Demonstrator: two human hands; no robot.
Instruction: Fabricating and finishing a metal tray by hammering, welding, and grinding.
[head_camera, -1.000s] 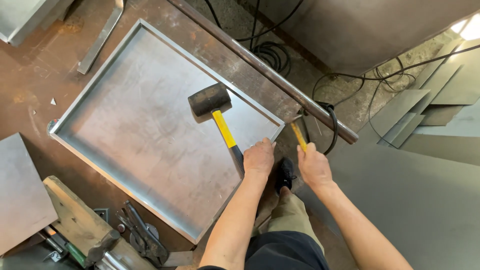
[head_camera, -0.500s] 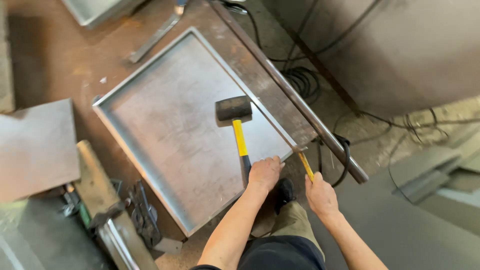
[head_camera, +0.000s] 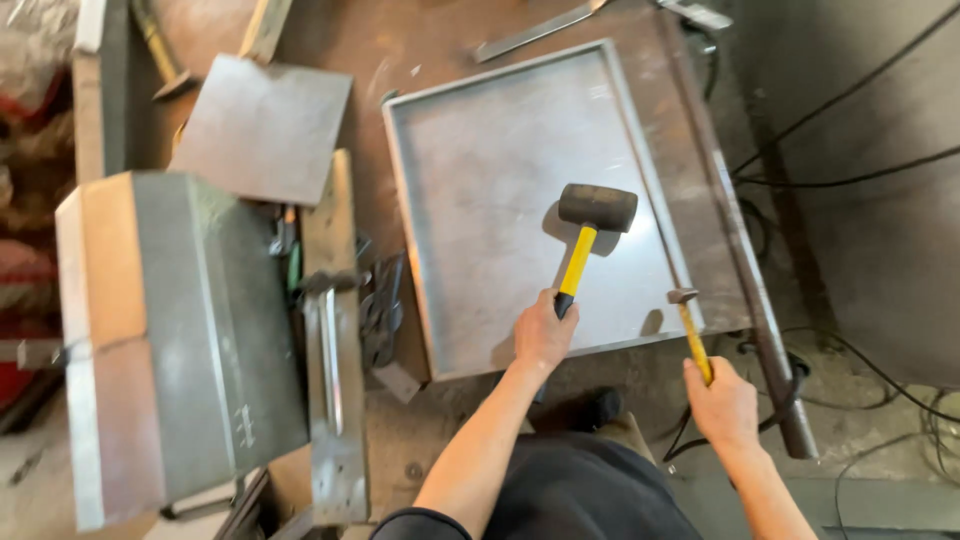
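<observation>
A mallet (head_camera: 597, 207) is clenched in the left hand (head_camera: 543, 335) over the tray (head_camera: 500, 140); a hammer (head_camera: 688, 325), gripped by the right hand (head_camera: 722, 405), is set against its rim.

There is just one camera, and it sits on the person's head. It looks almost straight down from above at the rusty brown metal surface (head_camera: 380, 60), which fills most of the view. The two hands (head_camera: 543, 335) are low in the picture, close to the camera, with the arms coming in from the bottom edge. Past the hands lies a wide, shallow grey metal tray (head_camera: 480, 150). The grey floor (head_camera: 860, 200) shows beside the right hand (head_camera: 722, 405).
</observation>
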